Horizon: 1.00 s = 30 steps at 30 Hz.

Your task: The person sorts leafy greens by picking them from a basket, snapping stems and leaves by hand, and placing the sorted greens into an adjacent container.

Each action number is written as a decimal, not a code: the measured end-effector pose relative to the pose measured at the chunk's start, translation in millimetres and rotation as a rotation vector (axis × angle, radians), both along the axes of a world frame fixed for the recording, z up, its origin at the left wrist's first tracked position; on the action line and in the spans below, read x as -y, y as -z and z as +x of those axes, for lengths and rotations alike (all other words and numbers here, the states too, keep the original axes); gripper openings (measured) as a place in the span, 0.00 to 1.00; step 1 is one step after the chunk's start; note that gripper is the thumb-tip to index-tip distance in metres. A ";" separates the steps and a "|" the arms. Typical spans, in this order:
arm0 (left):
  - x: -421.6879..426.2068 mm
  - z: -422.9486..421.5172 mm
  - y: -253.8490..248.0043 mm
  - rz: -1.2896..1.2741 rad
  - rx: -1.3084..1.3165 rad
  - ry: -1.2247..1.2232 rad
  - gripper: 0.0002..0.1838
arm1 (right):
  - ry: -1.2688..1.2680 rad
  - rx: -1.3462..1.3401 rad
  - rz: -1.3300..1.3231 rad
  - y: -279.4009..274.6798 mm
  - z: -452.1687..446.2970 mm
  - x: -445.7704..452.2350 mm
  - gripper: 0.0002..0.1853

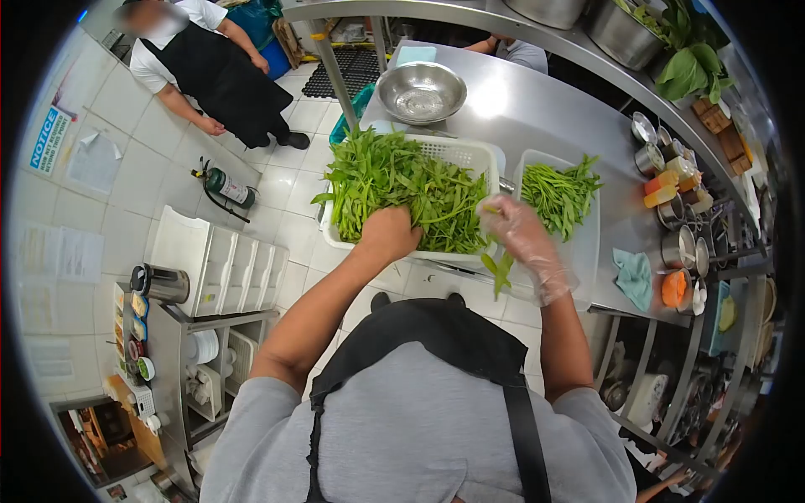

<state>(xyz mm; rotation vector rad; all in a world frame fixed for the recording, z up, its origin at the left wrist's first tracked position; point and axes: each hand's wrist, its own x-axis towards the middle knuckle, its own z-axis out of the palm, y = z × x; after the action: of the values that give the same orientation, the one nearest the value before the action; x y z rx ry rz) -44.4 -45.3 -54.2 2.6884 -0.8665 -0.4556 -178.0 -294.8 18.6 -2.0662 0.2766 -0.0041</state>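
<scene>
Nearest us, our left hand (390,233) is reaching into the greens (377,172) heaped in the white basket (457,152), its fingertips hidden so that we cannot tell how its grip is closing, while our gloved right hand (513,226) is pinching a stem (489,209) at the basket's right side. To the right, cut greens (558,189) are lying in a tray (580,260) on the desk (503,101). Beyond the basket, a metal bowl (421,92) is sitting upright, with a folded cloth (417,54) lying just behind it.
</scene>
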 end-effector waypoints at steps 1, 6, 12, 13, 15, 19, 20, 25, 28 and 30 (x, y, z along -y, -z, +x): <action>-1.1 1.7 3.9 -0.026 0.012 0.000 0.21 | -0.121 0.053 -0.077 9.6 1.8 -2.2 0.17; -14.6 8.8 -7.0 -0.312 -0.078 -0.100 0.21 | -0.252 -0.063 -0.362 30.5 15.9 -44.0 0.20; 3.0 4.6 -27.1 -0.103 -0.152 -0.091 0.22 | -0.189 -0.065 -0.573 49.4 17.4 -53.9 0.17; 9.2 1.0 -24.2 -0.072 -0.132 -0.059 0.23 | -0.169 -0.059 -0.567 53.4 20.2 -54.1 0.17; 15.8 -1.1 -13.2 -0.088 -0.100 -0.067 0.26 | -0.176 -0.090 -0.571 54.4 26.1 -54.2 0.18; 6.0 6.5 -4.3 -0.349 -0.065 -0.182 0.28 | -0.205 -0.130 -0.589 56.9 32.7 -50.3 0.20; -5.0 7.4 -8.7 -0.479 -0.069 -0.195 0.28 | -0.196 -0.120 -0.591 60.9 29.4 -50.5 0.20; -22.5 17.1 -45.5 -0.846 -0.144 -0.271 0.29 | -0.200 -0.050 -0.627 62.7 30.5 -52.3 0.19; -25.6 20.5 -78.5 -1.000 -0.256 -0.264 0.28 | -0.219 -0.121 -0.664 60.9 37.5 -52.0 0.20; -27.8 23.2 -102.1 -1.067 -0.285 -0.250 0.27 | -0.219 -0.127 -0.674 61.3 41.7 -51.2 0.20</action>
<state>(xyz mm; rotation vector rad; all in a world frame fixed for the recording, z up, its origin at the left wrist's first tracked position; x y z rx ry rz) -21.2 -17.5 47.9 1.6573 -0.4631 -0.2055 -136.3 -243.5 -42.7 -2.7646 0.1308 0.1913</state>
